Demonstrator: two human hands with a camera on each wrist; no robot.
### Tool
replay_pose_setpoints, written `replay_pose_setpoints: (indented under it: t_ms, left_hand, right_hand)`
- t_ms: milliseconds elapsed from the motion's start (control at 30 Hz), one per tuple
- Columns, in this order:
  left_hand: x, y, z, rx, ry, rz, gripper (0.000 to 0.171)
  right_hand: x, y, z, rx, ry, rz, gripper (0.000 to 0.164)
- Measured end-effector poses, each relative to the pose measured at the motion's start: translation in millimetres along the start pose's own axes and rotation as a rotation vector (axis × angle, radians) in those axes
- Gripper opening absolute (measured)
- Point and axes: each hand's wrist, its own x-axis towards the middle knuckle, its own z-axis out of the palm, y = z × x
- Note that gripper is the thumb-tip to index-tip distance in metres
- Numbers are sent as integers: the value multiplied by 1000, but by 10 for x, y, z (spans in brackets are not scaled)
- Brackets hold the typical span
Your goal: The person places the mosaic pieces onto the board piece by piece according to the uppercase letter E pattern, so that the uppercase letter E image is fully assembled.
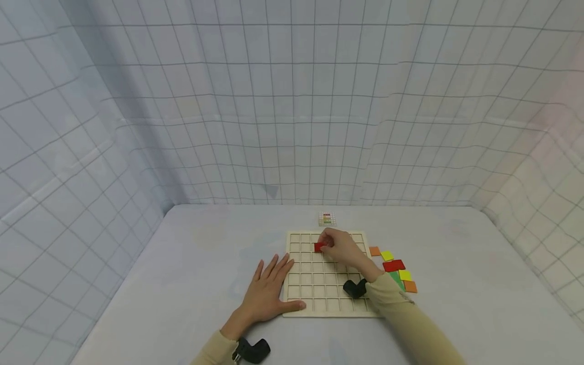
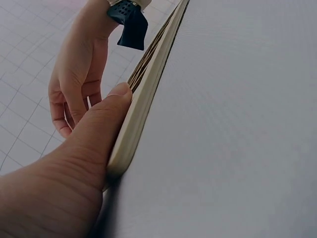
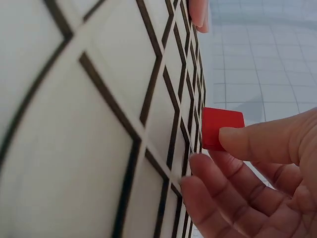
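A pale wooden grid board (image 1: 306, 279) with many square compartments lies on the table. My right hand (image 1: 339, 246) pinches a red square tile (image 3: 218, 124) between thumb and fingers, over the upper part of the board; in the right wrist view the tile's edge is close to the grid, and I cannot tell if it touches. Flat at the board's left side rests my left hand (image 1: 266, 294), fingers spread and fingertips on the left edge. Its thumb (image 2: 106, 116) lies along the near edge of the board.
Right of the board lie loose tiles: red ones (image 1: 394, 265), yellow ones (image 1: 387, 256), orange ones (image 1: 410, 287) and a green one (image 1: 396, 279). Behind the board sits a small card (image 1: 327, 219) with a coloured grid pattern. Grid-lined white curtains (image 1: 292, 126) surround the white table (image 1: 182, 284).
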Motion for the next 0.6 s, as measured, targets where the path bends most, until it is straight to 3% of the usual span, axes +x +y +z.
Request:
replay_pose_setpoints:
  t_ms: [300,600]
  left_hand:
    - [-12,9,15,2,-2,6,104]
    - [-6,-12,21,25,9,2,105]
  right_hand:
    - [58,-4,96,-60,29,111,12]
    - [75,-25,96,-117,30,101,11]
